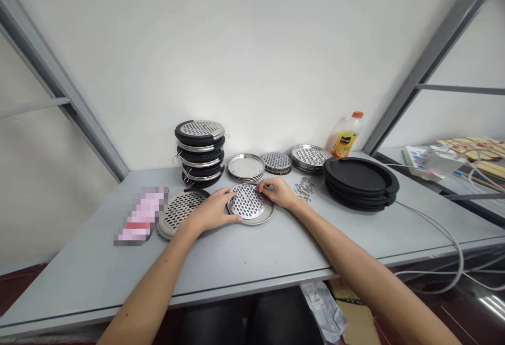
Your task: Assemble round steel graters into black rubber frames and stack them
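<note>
A person's two bare hands meet over a round, perforated metal disc (247, 201) at the middle of a pale grey counter (236, 271). The disc lies directly between the hands, on a round metal plate (266, 215). It sits off-centre, toward the plate's left, so a crescent of bare plate shows along the right and near side. Being round, the disc has no long axis.

Neither hand is clearly nearer: both are at its rim. The left hand (216, 209) is spread, fingertips at the disc's left edge and thumb stretched apart toward the plate's near edge. The right hand (279, 191) is curled at the far right edge, thumb and fingertips bunched together; whether they pinch the disc or only press on it cannot be told.

Just left of the plate, partly behind the left wrist, rests another perforated disc with a dark rim (179, 211). Small wire clips (304, 189) lie just right of the right hand, and a stack of black rings (361, 190) stands farther right.
</note>
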### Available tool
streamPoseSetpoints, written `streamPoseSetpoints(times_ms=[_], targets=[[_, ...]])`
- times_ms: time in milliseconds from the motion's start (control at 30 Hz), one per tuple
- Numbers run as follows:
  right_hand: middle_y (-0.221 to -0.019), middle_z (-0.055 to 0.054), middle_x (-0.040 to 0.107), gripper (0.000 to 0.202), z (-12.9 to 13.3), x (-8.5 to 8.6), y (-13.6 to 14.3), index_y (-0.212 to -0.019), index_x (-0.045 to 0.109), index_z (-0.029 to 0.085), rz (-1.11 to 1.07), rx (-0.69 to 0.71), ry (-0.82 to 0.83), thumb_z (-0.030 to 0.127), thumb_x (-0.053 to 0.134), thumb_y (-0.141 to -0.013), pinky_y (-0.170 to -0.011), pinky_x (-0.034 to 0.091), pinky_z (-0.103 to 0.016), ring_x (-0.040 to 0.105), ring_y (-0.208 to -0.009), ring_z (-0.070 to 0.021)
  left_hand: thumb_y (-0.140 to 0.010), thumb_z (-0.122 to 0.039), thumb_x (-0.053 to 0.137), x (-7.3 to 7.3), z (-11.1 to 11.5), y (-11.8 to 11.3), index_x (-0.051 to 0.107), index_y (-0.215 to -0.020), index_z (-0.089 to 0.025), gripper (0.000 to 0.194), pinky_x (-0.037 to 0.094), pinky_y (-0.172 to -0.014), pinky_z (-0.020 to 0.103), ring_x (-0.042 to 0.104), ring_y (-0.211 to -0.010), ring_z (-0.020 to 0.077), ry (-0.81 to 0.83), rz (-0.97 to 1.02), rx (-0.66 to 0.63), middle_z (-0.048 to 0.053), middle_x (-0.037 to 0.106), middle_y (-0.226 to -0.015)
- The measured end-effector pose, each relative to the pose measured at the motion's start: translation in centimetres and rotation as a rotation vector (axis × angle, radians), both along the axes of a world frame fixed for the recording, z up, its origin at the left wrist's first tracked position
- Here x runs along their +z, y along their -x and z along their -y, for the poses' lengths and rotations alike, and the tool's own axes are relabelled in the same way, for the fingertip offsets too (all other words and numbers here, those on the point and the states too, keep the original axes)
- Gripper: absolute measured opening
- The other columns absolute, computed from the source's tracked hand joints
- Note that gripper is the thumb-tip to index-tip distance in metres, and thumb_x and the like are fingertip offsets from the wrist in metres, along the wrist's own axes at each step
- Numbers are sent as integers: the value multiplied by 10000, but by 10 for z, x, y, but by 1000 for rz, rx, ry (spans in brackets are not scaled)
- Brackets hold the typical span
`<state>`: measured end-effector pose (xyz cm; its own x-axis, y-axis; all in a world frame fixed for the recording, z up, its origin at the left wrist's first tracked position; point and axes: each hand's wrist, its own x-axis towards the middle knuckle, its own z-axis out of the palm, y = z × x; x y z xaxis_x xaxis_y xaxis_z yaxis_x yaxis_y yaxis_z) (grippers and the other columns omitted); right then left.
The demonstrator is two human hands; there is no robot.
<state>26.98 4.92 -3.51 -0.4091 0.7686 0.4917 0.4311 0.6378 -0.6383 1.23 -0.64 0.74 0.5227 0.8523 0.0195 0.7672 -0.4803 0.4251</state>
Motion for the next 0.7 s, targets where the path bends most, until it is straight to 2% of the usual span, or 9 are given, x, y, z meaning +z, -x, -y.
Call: streamPoseSetpoints(times_ms=[167, 367, 700], targets=[[-788, -7, 717, 172, 0, 0, -1, -694, 638, 198, 46, -25, -25, 59, 558, -756, -765, 491, -282, 653, -769, -158, -875, -543, 489, -2, -1, -1, 461, -1378, -202, 608, 298, -1113, 413, 388, -1341, 283, -25, 9, -6, 107, 418, -1461], [-758, -3, 703, 224, 0, 3, -8, -674, 645, 204, 144, -7, -75, 18, 538, -740, -785, 471, -293, 612, -787, -167, -839, -505, 567, 0, 1, -4, 411, -1408, -225, 653, 325, -1095, 406, 429, -1307, 284, -71, 27, -43, 88, 443, -1444], [-747, 4, 698, 230, 1, 8, -20, -711, 661, 196, 179, 9, -24, 16, 517, -699, -753, 478, -256, 633, -744, -146, -822, -580, 545, -1, 0, -3, 506, -1338, -176, 656, 311, -1099, 400, 391, -1338, 293, -49, -58, 2, 127, 422, -1458]])
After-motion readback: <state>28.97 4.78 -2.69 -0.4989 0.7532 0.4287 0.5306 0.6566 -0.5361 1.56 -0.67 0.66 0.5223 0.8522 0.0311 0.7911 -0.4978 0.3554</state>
